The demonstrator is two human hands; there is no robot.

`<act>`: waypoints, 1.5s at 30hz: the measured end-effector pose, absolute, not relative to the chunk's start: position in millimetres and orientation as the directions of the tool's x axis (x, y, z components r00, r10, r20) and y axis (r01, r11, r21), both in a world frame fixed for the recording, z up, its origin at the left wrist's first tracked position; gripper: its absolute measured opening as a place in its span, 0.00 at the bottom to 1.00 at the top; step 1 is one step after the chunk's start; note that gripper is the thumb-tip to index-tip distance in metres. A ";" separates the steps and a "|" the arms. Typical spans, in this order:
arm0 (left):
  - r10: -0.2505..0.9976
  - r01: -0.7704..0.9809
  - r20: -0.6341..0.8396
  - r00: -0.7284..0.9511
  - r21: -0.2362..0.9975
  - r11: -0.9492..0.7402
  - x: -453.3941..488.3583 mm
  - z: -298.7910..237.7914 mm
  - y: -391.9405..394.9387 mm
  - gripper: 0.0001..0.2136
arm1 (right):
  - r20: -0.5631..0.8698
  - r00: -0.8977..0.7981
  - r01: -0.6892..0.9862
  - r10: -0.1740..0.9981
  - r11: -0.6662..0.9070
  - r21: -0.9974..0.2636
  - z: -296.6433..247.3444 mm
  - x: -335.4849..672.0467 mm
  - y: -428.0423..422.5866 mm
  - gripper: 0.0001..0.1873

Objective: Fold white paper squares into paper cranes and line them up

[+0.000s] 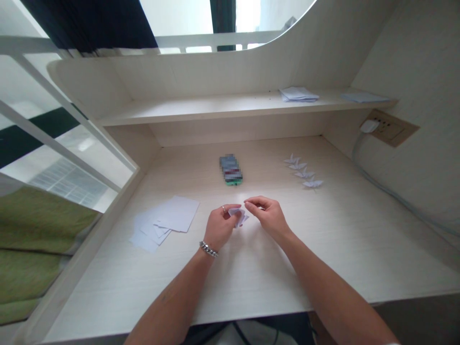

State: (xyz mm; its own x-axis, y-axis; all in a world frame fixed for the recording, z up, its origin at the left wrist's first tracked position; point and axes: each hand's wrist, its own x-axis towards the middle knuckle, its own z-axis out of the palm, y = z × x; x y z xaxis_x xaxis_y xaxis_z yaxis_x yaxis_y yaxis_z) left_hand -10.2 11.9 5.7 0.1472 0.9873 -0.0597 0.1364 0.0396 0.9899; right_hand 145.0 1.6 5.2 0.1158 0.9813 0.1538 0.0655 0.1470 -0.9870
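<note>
Over the middle of the pale wooden desk (251,268), both my hands meet on a small folded piece of white paper (238,215). My left hand (220,226), with a ring and a metal bracelet at the wrist, pinches the paper from the left. My right hand (269,215) pinches its upper right edge with thumb and fingers. To the left lies a loose stack of white paper squares (168,220). A row of several folded paper cranes (304,173) lies at the right back of the desk.
A phone (231,169) lies flat behind my hands. More paper sheets (298,94) rest on the shelf above. A wall socket (390,127) with a white plug and cable (381,187) is on the right wall. A white railing and green bedding are at the left.
</note>
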 end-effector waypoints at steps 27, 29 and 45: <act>0.957 0.066 0.266 0.115 0.959 -0.274 -11.9 6.0 5.2 0.06 | 0.207 0.034 -0.051 0.978 0.208 -0.977 4.0 144.9 -1.0 0.07; 0.963 0.089 0.244 0.116 0.963 -0.254 -12.0 8.8 5.0 0.06 | 0.207 0.011 -0.014 0.978 0.207 -0.978 4.5 146.6 -1.1 0.07; 0.963 -0.358 -0.103 0.250 0.914 0.191 -9.5 10.1 10.7 0.14 | 0.029 0.032 -0.104 0.999 0.032 -0.994 2.2 144.0 3.7 0.15</act>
State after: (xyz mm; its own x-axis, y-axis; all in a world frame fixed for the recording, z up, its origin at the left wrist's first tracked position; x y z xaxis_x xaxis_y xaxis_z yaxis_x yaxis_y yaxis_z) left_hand -9.5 10.7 10.1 0.2500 0.9627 -0.1030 -0.3579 0.1907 0.9141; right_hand 144.0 3.7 2.2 0.0320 0.9991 0.0292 -0.1038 0.0324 -0.9941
